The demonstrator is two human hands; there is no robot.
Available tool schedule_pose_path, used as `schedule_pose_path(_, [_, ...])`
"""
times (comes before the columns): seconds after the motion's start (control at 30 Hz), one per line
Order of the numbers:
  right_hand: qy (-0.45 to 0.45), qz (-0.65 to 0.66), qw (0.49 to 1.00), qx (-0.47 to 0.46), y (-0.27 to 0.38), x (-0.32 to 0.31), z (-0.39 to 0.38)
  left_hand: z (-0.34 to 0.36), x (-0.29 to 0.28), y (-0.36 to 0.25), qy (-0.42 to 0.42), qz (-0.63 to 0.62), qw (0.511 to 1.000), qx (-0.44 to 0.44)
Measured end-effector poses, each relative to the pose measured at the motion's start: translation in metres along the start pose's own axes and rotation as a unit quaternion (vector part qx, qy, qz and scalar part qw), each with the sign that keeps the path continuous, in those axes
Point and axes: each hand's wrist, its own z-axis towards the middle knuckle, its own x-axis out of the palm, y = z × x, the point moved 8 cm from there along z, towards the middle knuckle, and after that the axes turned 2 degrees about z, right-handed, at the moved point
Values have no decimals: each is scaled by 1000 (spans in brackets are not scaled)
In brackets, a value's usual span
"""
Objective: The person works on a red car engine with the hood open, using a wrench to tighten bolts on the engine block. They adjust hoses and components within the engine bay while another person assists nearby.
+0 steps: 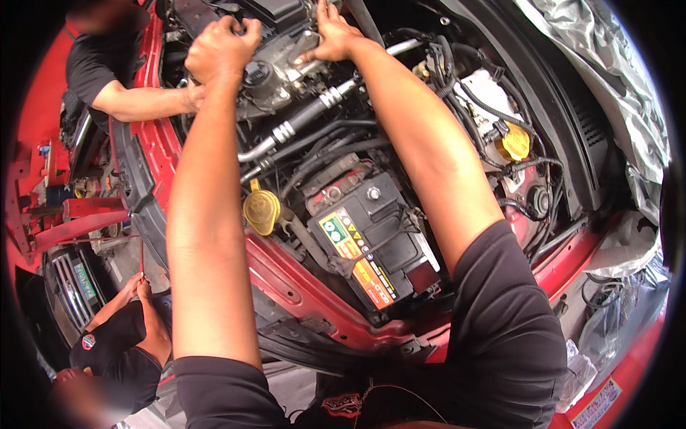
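In the red car's engine bay, my left hand (219, 51) is closed in a fist high on the engine, around something dark that I cannot make out. A black cap (256, 73) sits just below it. My right hand (330, 36) is open on the engine's top right, fingers spread against the metal housing (282, 61), near a silver pipe (396, 48). A co-worker's hand (191, 96) reaches in from the left behind my left wrist; what it holds is hidden. The black battery (382, 222) and a yellow cap (261, 207) lie between my forearms.
At lower left, another person (114, 343) grips a long rod (141, 254) near another car's front (75, 286). Red jack stands or frames (86, 214) stand at left. Silver sheeting (636, 107) drapes the right side. Hoses and a yellow-capped reservoir (514, 143) are at right.
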Motion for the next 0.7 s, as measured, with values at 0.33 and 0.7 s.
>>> schedule_pose_path(0.33, [5,-16,999,28,-8,1,-5,-3,2,-4,-9,-35,999,15])
schedule_pose_path(0.7, [33,29,999,25,-9,5,-1,-1,1,-3,-8,-57,998,5])
